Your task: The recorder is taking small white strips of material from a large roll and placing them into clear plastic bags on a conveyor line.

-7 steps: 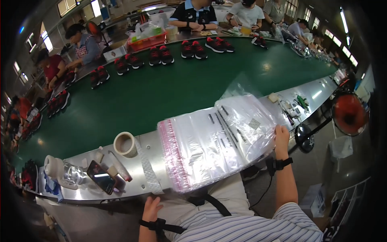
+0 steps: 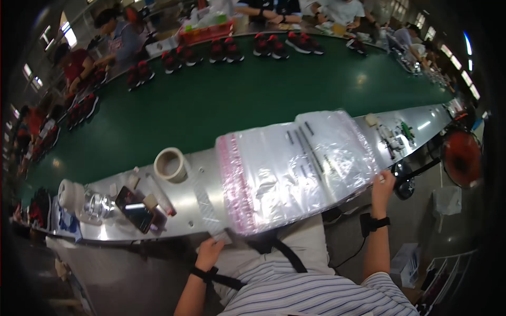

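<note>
A stack of clear plastic bags [image 2: 284, 174] with a pink-printed band on its left side lies flat across the metal ledge before me. My right hand [image 2: 383, 185] is closed at the near right corner of the stack, its fingertips on the plastic edge. Left of the bags, a pale patterned strip of tape [image 2: 202, 203] runs across the ledge to its near edge. My left hand [image 2: 209, 253] pinches the strip's near end, just below the ledge. A wide roll of tape [image 2: 170, 164] stands beside the strip, touched by neither hand.
On the metal ledge [image 2: 158, 221] at left are a phone [image 2: 134, 209] and a clear jug [image 2: 95, 205]. Small tools [image 2: 392, 138] lie at right, near a fan [image 2: 461, 159]. Several black-and-red shoes [image 2: 225, 50] line the far side of the green belt [image 2: 211, 100]; people work beyond it.
The top bag, lifted and skewed before, now lies flat on the stack. My left hand has risen to the ledge and taken the strip's end. The whole view has shifted slightly.
</note>
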### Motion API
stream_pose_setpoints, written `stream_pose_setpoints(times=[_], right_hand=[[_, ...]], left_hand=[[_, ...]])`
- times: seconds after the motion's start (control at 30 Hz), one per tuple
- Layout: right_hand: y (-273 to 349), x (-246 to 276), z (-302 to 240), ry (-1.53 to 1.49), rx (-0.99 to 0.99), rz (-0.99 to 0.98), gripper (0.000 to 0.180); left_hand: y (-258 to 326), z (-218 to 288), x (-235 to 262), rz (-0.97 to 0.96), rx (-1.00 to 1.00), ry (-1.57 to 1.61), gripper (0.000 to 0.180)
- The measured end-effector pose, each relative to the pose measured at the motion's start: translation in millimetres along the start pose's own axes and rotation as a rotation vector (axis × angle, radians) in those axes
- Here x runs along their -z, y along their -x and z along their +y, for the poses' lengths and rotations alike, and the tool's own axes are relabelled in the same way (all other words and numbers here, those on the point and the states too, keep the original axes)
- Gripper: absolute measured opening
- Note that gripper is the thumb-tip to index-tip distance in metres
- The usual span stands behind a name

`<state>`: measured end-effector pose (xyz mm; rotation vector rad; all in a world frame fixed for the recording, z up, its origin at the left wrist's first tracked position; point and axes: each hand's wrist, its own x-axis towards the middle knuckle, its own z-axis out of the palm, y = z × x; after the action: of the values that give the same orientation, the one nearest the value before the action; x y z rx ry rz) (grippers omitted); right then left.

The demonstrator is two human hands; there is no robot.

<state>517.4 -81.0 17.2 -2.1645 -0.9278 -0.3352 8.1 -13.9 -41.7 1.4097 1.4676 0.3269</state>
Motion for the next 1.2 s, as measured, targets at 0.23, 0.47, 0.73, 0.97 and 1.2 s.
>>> stream_pose_setpoints(times=[0.23,0.47,0.73,0.97,1.2], right_hand=[[79,-3,-164,-0.607,0.301,-0.677,0.015],[151,-31,-243,-0.963,0.343,-1.454,0.015],[161,-41,-249,-0.909,0.368,-1.228,0.007],[171,-50,-259,-0.906,0.333,-1.06,0.006],[162,-44,-251,-0.889,0.222,-1.077,0.006]], left_hand=[[29,69,-9,-0.124,0.04,0.825,0.021],[37,78,-15,-0.051,-0.039,0.984,0.021],[43,85,-7,0.812,-0.612,-0.078,0.039],[37,87,-23,0.255,-0.303,0.69,0.015],[26,82,-5,0.308,-0.266,0.784,0.01]])
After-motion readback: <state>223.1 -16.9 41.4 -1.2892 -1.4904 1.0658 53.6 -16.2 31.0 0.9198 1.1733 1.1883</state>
